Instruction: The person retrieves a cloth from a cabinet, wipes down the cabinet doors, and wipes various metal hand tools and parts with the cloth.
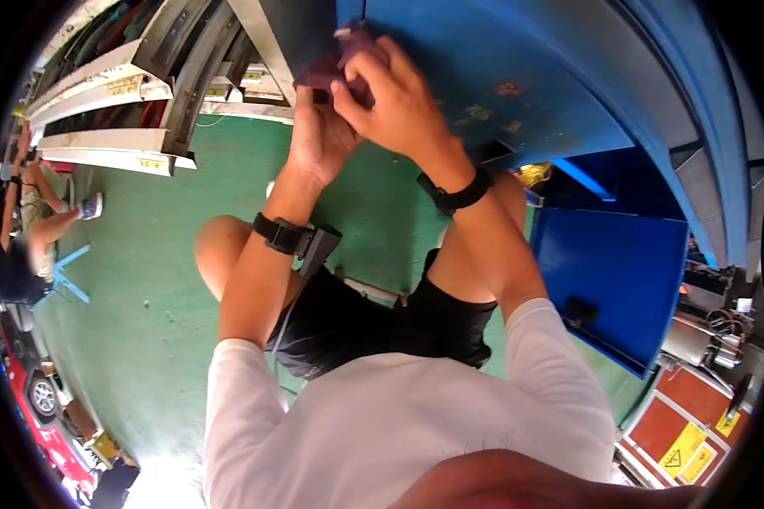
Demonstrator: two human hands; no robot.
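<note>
Both hands are raised in front of a blue metal panel [484,68], at the top of the view. A crumpled or folded dark maroon sheet [318,73] is between them; whether it is cloth or abrasive paper I cannot make out. My left hand [321,140] is closed at the sheet's lower left side, its fingertips partly hidden behind it. My right hand [395,97] pinches the sheet from the right, fingers bent over it. Several worn spots and paint flakes [479,112] mark the panel to the right of my right hand.
Metal racks [115,76] with labels stand at the left. An open blue door [611,280] hangs at the right, above an orange-red box [679,424] with yellow warning labels. Another person [38,229] sits at far left near a red car [47,424]. The floor [144,280] is green.
</note>
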